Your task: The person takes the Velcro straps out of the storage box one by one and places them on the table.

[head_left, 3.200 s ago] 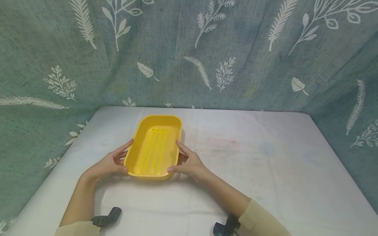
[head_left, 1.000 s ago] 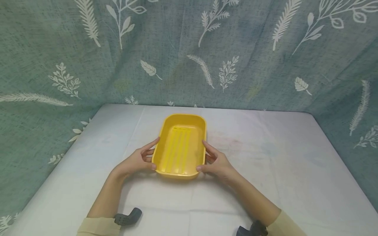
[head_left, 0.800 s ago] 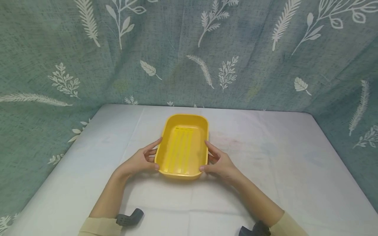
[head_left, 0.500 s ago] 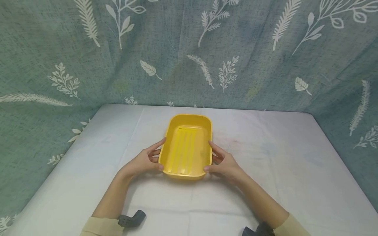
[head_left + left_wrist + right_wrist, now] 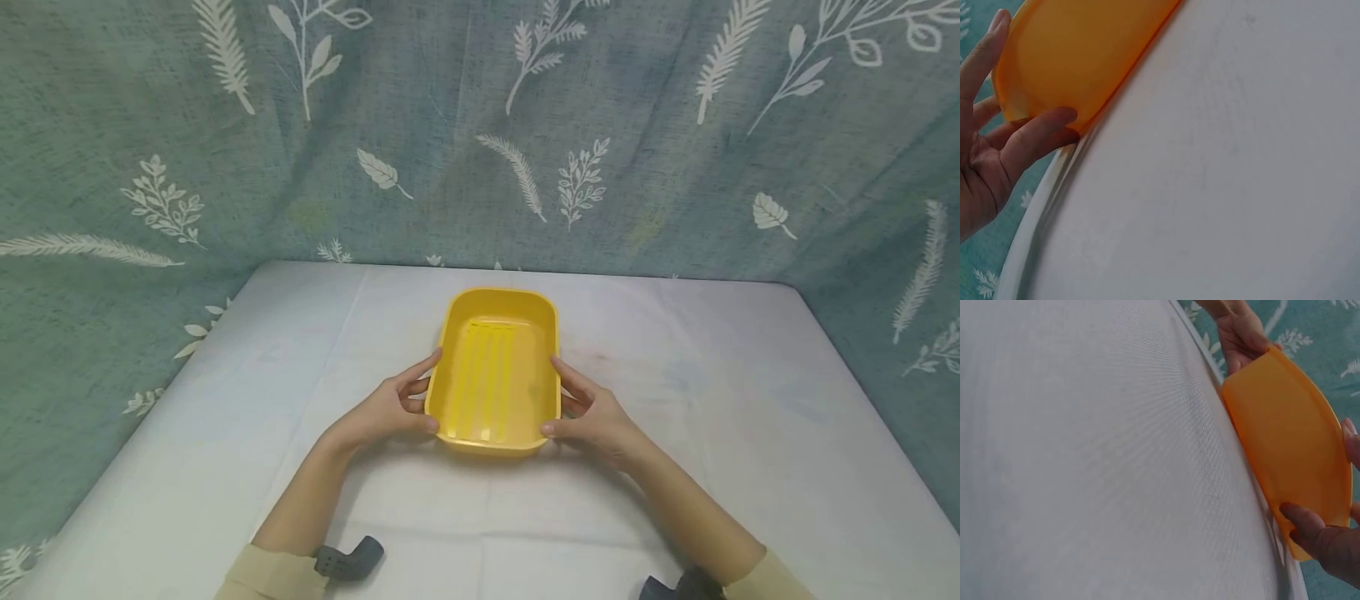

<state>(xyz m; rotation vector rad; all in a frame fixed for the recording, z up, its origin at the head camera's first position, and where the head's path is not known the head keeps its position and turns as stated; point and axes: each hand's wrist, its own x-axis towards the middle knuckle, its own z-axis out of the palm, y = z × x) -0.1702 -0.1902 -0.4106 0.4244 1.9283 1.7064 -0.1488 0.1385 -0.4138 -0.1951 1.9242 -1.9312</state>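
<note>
One yellow tray [image 5: 491, 383] is held between the left hand [image 5: 386, 412] and the right hand [image 5: 600, 425], slightly left of the middle of the white-covered table [image 5: 735, 417]. Over the last few seconds it has been shifted rightward from the table's left part, with both grasps kept in much the same places; the work in hand is therefore judged to be a sideways repositioning rather than a turning. Neither hand is released: the tray's left wall and near left corner are gripped by the left one, and the opposite wall and corner by the right. The open side is faced upward. The long axis is run from the person toward the leaf-patterned curtain [image 5: 660, 183], its far end leaned very slightly rightward, and a short end is turned toward the person. Whether the base is touching the table cannot be told.
</note>
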